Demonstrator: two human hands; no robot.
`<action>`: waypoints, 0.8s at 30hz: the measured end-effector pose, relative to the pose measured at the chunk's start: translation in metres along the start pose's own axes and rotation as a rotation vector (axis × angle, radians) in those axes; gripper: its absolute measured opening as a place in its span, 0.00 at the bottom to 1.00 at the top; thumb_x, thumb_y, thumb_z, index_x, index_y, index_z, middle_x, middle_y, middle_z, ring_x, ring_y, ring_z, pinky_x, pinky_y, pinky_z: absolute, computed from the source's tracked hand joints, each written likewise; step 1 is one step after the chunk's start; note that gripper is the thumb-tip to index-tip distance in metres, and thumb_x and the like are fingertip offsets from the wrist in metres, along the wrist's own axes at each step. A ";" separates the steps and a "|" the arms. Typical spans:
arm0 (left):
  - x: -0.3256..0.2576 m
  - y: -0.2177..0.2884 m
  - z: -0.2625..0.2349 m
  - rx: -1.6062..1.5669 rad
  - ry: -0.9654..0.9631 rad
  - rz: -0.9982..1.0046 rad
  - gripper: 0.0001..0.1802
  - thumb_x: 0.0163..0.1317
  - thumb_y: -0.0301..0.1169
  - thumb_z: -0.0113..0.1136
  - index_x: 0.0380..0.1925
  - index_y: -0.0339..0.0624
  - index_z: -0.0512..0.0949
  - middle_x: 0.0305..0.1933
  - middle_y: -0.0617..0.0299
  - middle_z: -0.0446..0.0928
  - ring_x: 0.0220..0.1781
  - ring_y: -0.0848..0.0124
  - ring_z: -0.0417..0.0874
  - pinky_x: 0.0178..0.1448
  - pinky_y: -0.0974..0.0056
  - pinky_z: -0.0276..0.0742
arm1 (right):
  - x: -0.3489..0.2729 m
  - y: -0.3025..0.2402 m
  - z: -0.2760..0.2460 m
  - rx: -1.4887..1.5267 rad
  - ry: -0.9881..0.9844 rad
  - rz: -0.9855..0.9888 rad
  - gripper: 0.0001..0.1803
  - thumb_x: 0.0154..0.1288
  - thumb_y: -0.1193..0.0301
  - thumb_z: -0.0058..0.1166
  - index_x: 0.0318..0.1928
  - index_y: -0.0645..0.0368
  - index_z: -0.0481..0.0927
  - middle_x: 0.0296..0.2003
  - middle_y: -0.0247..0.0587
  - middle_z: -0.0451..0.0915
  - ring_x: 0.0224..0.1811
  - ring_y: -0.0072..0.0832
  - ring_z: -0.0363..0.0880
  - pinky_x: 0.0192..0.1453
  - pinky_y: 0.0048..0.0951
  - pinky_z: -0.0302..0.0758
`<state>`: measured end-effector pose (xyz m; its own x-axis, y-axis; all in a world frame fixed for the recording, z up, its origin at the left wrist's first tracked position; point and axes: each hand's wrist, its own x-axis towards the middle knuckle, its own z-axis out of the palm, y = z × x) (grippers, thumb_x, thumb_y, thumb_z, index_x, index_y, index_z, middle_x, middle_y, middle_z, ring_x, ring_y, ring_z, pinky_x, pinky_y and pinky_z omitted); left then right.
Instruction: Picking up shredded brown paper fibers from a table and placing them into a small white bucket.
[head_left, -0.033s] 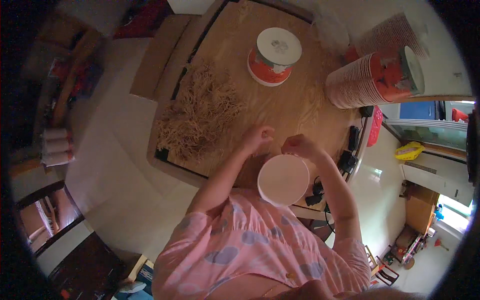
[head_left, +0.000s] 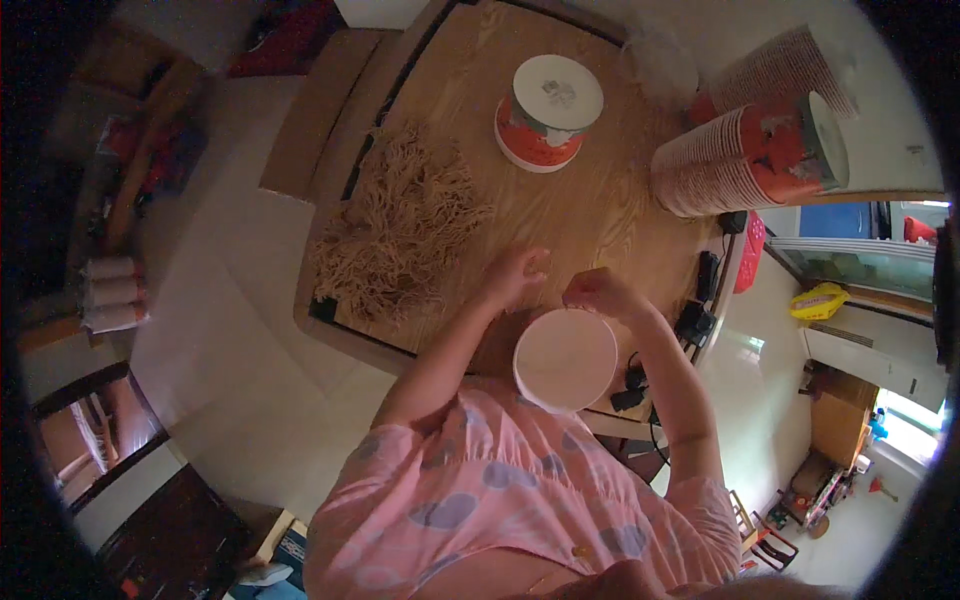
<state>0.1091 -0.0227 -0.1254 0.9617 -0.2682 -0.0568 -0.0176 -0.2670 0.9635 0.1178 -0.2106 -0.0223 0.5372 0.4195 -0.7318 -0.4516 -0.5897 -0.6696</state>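
Observation:
In front of my body stands a white round paper tub, its pale round face turned up. Just beyond its rim is my right hand, closed, fingertips pressed together. Whatever is in that pinch is too small to make out. My left hand hovers to the left of it, fingers curled with a gap between thumb and fingertips, and nothing visible in it. Left of that hand lies a heap of crinkly tan strands on the wooden table.
Farther back stands a red and white tub with a white lid. Stacked paper tubs lie at the right back, near clear plastic wrap. Black adapters and cables line the right edge. A cardboard flap is beyond the left edge.
My left hand's thumb and fingertips have parted slightly. My right hand and the tub in front of me have hardly moved.

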 end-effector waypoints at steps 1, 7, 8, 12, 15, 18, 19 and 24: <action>-0.003 0.017 -0.003 0.101 0.156 0.132 0.10 0.46 0.30 0.60 0.29 0.40 0.75 0.28 0.59 0.77 0.28 0.67 0.77 0.33 0.65 0.71 | -0.006 -0.007 0.002 0.039 0.023 -0.052 0.06 0.51 0.70 0.53 0.26 0.59 0.78 0.21 0.29 0.74 0.24 0.15 0.69 0.28 0.18 0.65; -0.032 0.114 -0.040 0.046 -0.180 -0.156 0.10 0.45 0.29 0.60 0.28 0.39 0.71 0.31 0.57 0.74 0.33 0.63 0.75 0.35 0.62 0.72 | -0.022 -0.010 0.001 0.145 0.051 -0.137 0.06 0.52 0.69 0.55 0.28 0.59 0.78 0.22 0.27 0.74 0.24 0.15 0.68 0.26 0.18 0.65; -0.041 0.113 -0.037 0.049 -0.175 -0.156 0.10 0.45 0.29 0.60 0.28 0.39 0.71 0.31 0.57 0.74 0.33 0.63 0.75 0.35 0.62 0.72 | -0.023 -0.009 0.003 0.152 0.053 -0.127 0.08 0.51 0.67 0.57 0.29 0.57 0.78 0.22 0.27 0.75 0.24 0.15 0.69 0.26 0.19 0.66; -0.065 0.108 -0.021 0.229 -0.025 0.189 0.08 0.45 0.26 0.58 0.27 0.41 0.70 0.32 0.57 0.71 0.35 0.59 0.74 0.34 0.59 0.72 | -0.031 -0.015 0.014 0.174 0.066 -0.105 0.07 0.52 0.67 0.57 0.29 0.57 0.78 0.23 0.28 0.75 0.24 0.15 0.69 0.26 0.19 0.66; -0.079 0.113 -0.017 0.210 0.033 0.295 0.07 0.45 0.26 0.57 0.26 0.41 0.70 0.30 0.57 0.70 0.35 0.58 0.74 0.34 0.58 0.72 | -0.036 -0.002 0.027 -0.042 0.267 -0.417 0.07 0.54 0.68 0.54 0.28 0.58 0.78 0.22 0.28 0.74 0.25 0.15 0.69 0.26 0.18 0.66; -0.092 0.110 -0.014 0.252 0.065 0.384 0.07 0.46 0.26 0.57 0.25 0.41 0.70 0.30 0.57 0.70 0.34 0.58 0.74 0.34 0.58 0.72 | -0.042 0.006 0.035 -0.081 0.208 -0.224 0.08 0.55 0.69 0.53 0.28 0.61 0.77 0.23 0.29 0.74 0.26 0.14 0.69 0.29 0.18 0.68; -0.095 0.113 -0.014 0.258 0.092 0.423 0.07 0.46 0.26 0.58 0.25 0.41 0.70 0.31 0.57 0.71 0.34 0.58 0.74 0.33 0.59 0.72 | -0.046 0.004 0.039 0.071 0.173 -0.228 0.06 0.55 0.71 0.51 0.29 0.62 0.76 0.24 0.30 0.74 0.27 0.15 0.70 0.30 0.18 0.68; -0.108 0.117 -0.015 -0.059 0.031 0.079 0.06 0.51 0.28 0.58 0.24 0.39 0.71 0.30 0.59 0.73 0.30 0.70 0.76 0.31 0.66 0.72 | -0.066 -0.006 0.053 0.476 0.112 -0.305 0.03 0.56 0.75 0.49 0.30 0.62 0.73 0.25 0.31 0.74 0.27 0.17 0.71 0.32 0.18 0.69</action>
<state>0.0073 -0.0114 -0.0031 0.9659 -0.2574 0.0271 -0.0784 -0.1911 0.9784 0.0474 -0.1982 0.0238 0.7535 0.4311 -0.4963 -0.5218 -0.0671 -0.8504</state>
